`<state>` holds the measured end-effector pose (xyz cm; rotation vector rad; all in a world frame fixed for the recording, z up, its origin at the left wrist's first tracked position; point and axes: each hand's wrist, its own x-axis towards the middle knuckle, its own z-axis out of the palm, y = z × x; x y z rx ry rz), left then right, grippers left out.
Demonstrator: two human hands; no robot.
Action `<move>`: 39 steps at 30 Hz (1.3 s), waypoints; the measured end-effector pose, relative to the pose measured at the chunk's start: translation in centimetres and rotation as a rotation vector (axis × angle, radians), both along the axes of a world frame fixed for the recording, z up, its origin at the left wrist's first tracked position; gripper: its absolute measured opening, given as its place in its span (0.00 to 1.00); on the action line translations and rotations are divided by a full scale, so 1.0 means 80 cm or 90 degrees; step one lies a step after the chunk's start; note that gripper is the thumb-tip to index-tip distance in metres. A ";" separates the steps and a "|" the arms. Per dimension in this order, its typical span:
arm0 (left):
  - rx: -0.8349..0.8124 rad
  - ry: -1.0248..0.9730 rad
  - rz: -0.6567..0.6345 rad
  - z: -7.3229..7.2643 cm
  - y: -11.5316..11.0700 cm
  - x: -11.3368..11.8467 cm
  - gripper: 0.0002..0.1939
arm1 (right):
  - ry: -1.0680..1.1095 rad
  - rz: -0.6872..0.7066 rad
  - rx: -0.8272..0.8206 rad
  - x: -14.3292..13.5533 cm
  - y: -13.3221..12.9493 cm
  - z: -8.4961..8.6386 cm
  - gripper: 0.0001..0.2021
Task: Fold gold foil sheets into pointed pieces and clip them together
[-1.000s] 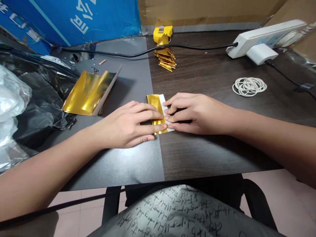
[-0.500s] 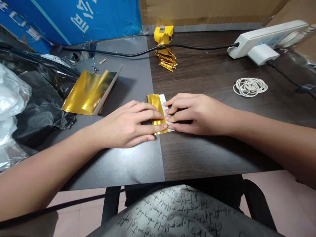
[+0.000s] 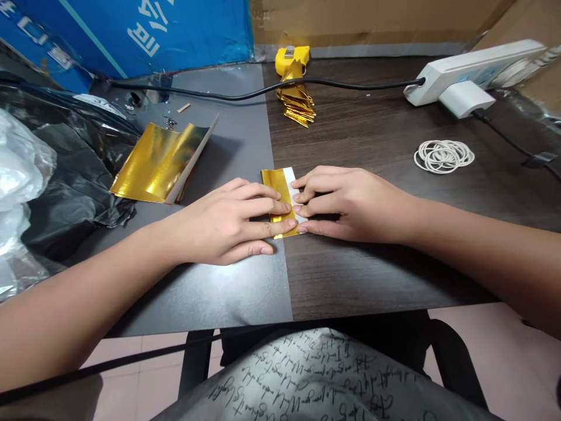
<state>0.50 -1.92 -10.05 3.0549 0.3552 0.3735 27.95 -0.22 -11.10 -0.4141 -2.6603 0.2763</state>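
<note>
A small folded gold sheet [image 3: 274, 179] with a white strip along its right side lies flat on the table. My left hand [image 3: 239, 221] rests on it from the left, fingers stretched out and fingertips pressing the gold part. From the right, my right hand [image 3: 346, 202] touches the white strip with its spread fingertips. Neither hand is wrapped round anything. Larger curved gold sheets [image 3: 162, 161] stand to the left, white side showing at their right edge. Several folded gold pieces [image 3: 297, 102] lie in a pile behind my hands.
A yellow tape measure [image 3: 287, 57] sits at the back, near a black cable [image 3: 210, 95]. White rubber bands [image 3: 444, 156] and a white power strip [image 3: 477, 67] are at the right. Black plastic [image 3: 65, 181] and clear plastic [image 3: 21, 169] cover the left. Boxes [image 3: 359, 23] stand behind.
</note>
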 end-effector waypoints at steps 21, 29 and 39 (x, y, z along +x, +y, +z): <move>-0.024 -0.009 0.007 0.002 -0.003 -0.002 0.22 | 0.000 -0.069 0.008 -0.006 -0.010 -0.001 0.13; -0.092 -0.037 0.006 0.007 -0.006 -0.005 0.20 | -0.006 -0.056 0.016 -0.007 -0.012 0.002 0.11; -0.093 -0.077 -0.014 0.007 -0.001 -0.010 0.15 | -0.054 -0.097 0.091 -0.015 -0.023 0.005 0.12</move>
